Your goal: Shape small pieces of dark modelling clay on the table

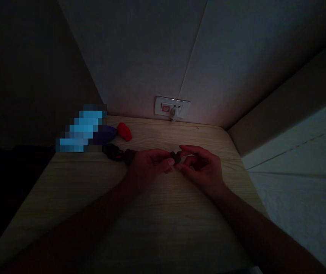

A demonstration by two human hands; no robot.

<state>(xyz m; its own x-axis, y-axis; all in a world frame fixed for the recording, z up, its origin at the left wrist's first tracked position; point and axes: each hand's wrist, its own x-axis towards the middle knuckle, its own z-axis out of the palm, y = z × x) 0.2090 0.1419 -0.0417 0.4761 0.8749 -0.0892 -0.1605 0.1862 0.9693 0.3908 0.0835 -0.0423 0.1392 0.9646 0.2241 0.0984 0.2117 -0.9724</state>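
Between my two hands is a small dark brown lump [175, 157] with rounded bumps, like modelling clay. My left hand [151, 161] pinches its left side between thumb and fingers. At its right edge, the curled fingertips and thumb of my right hand [201, 167] close in on the same piece; the exact contact is hard to see in the dim light. Beside my left wrist lie a larger brown lump [128, 156], partly hidden by that hand, and a black lump [112, 152]. Behind them are a red lump [124, 131] and a dark purple one [107, 134].
A wooden tabletop [163, 228] with pale grain lies under my hands. At its back left stands a bright bluish shape [85, 127], blurred into blocks. On the wall behind is a socket plate [159, 105] with a plug [173, 113] in it. White panels rise at right.
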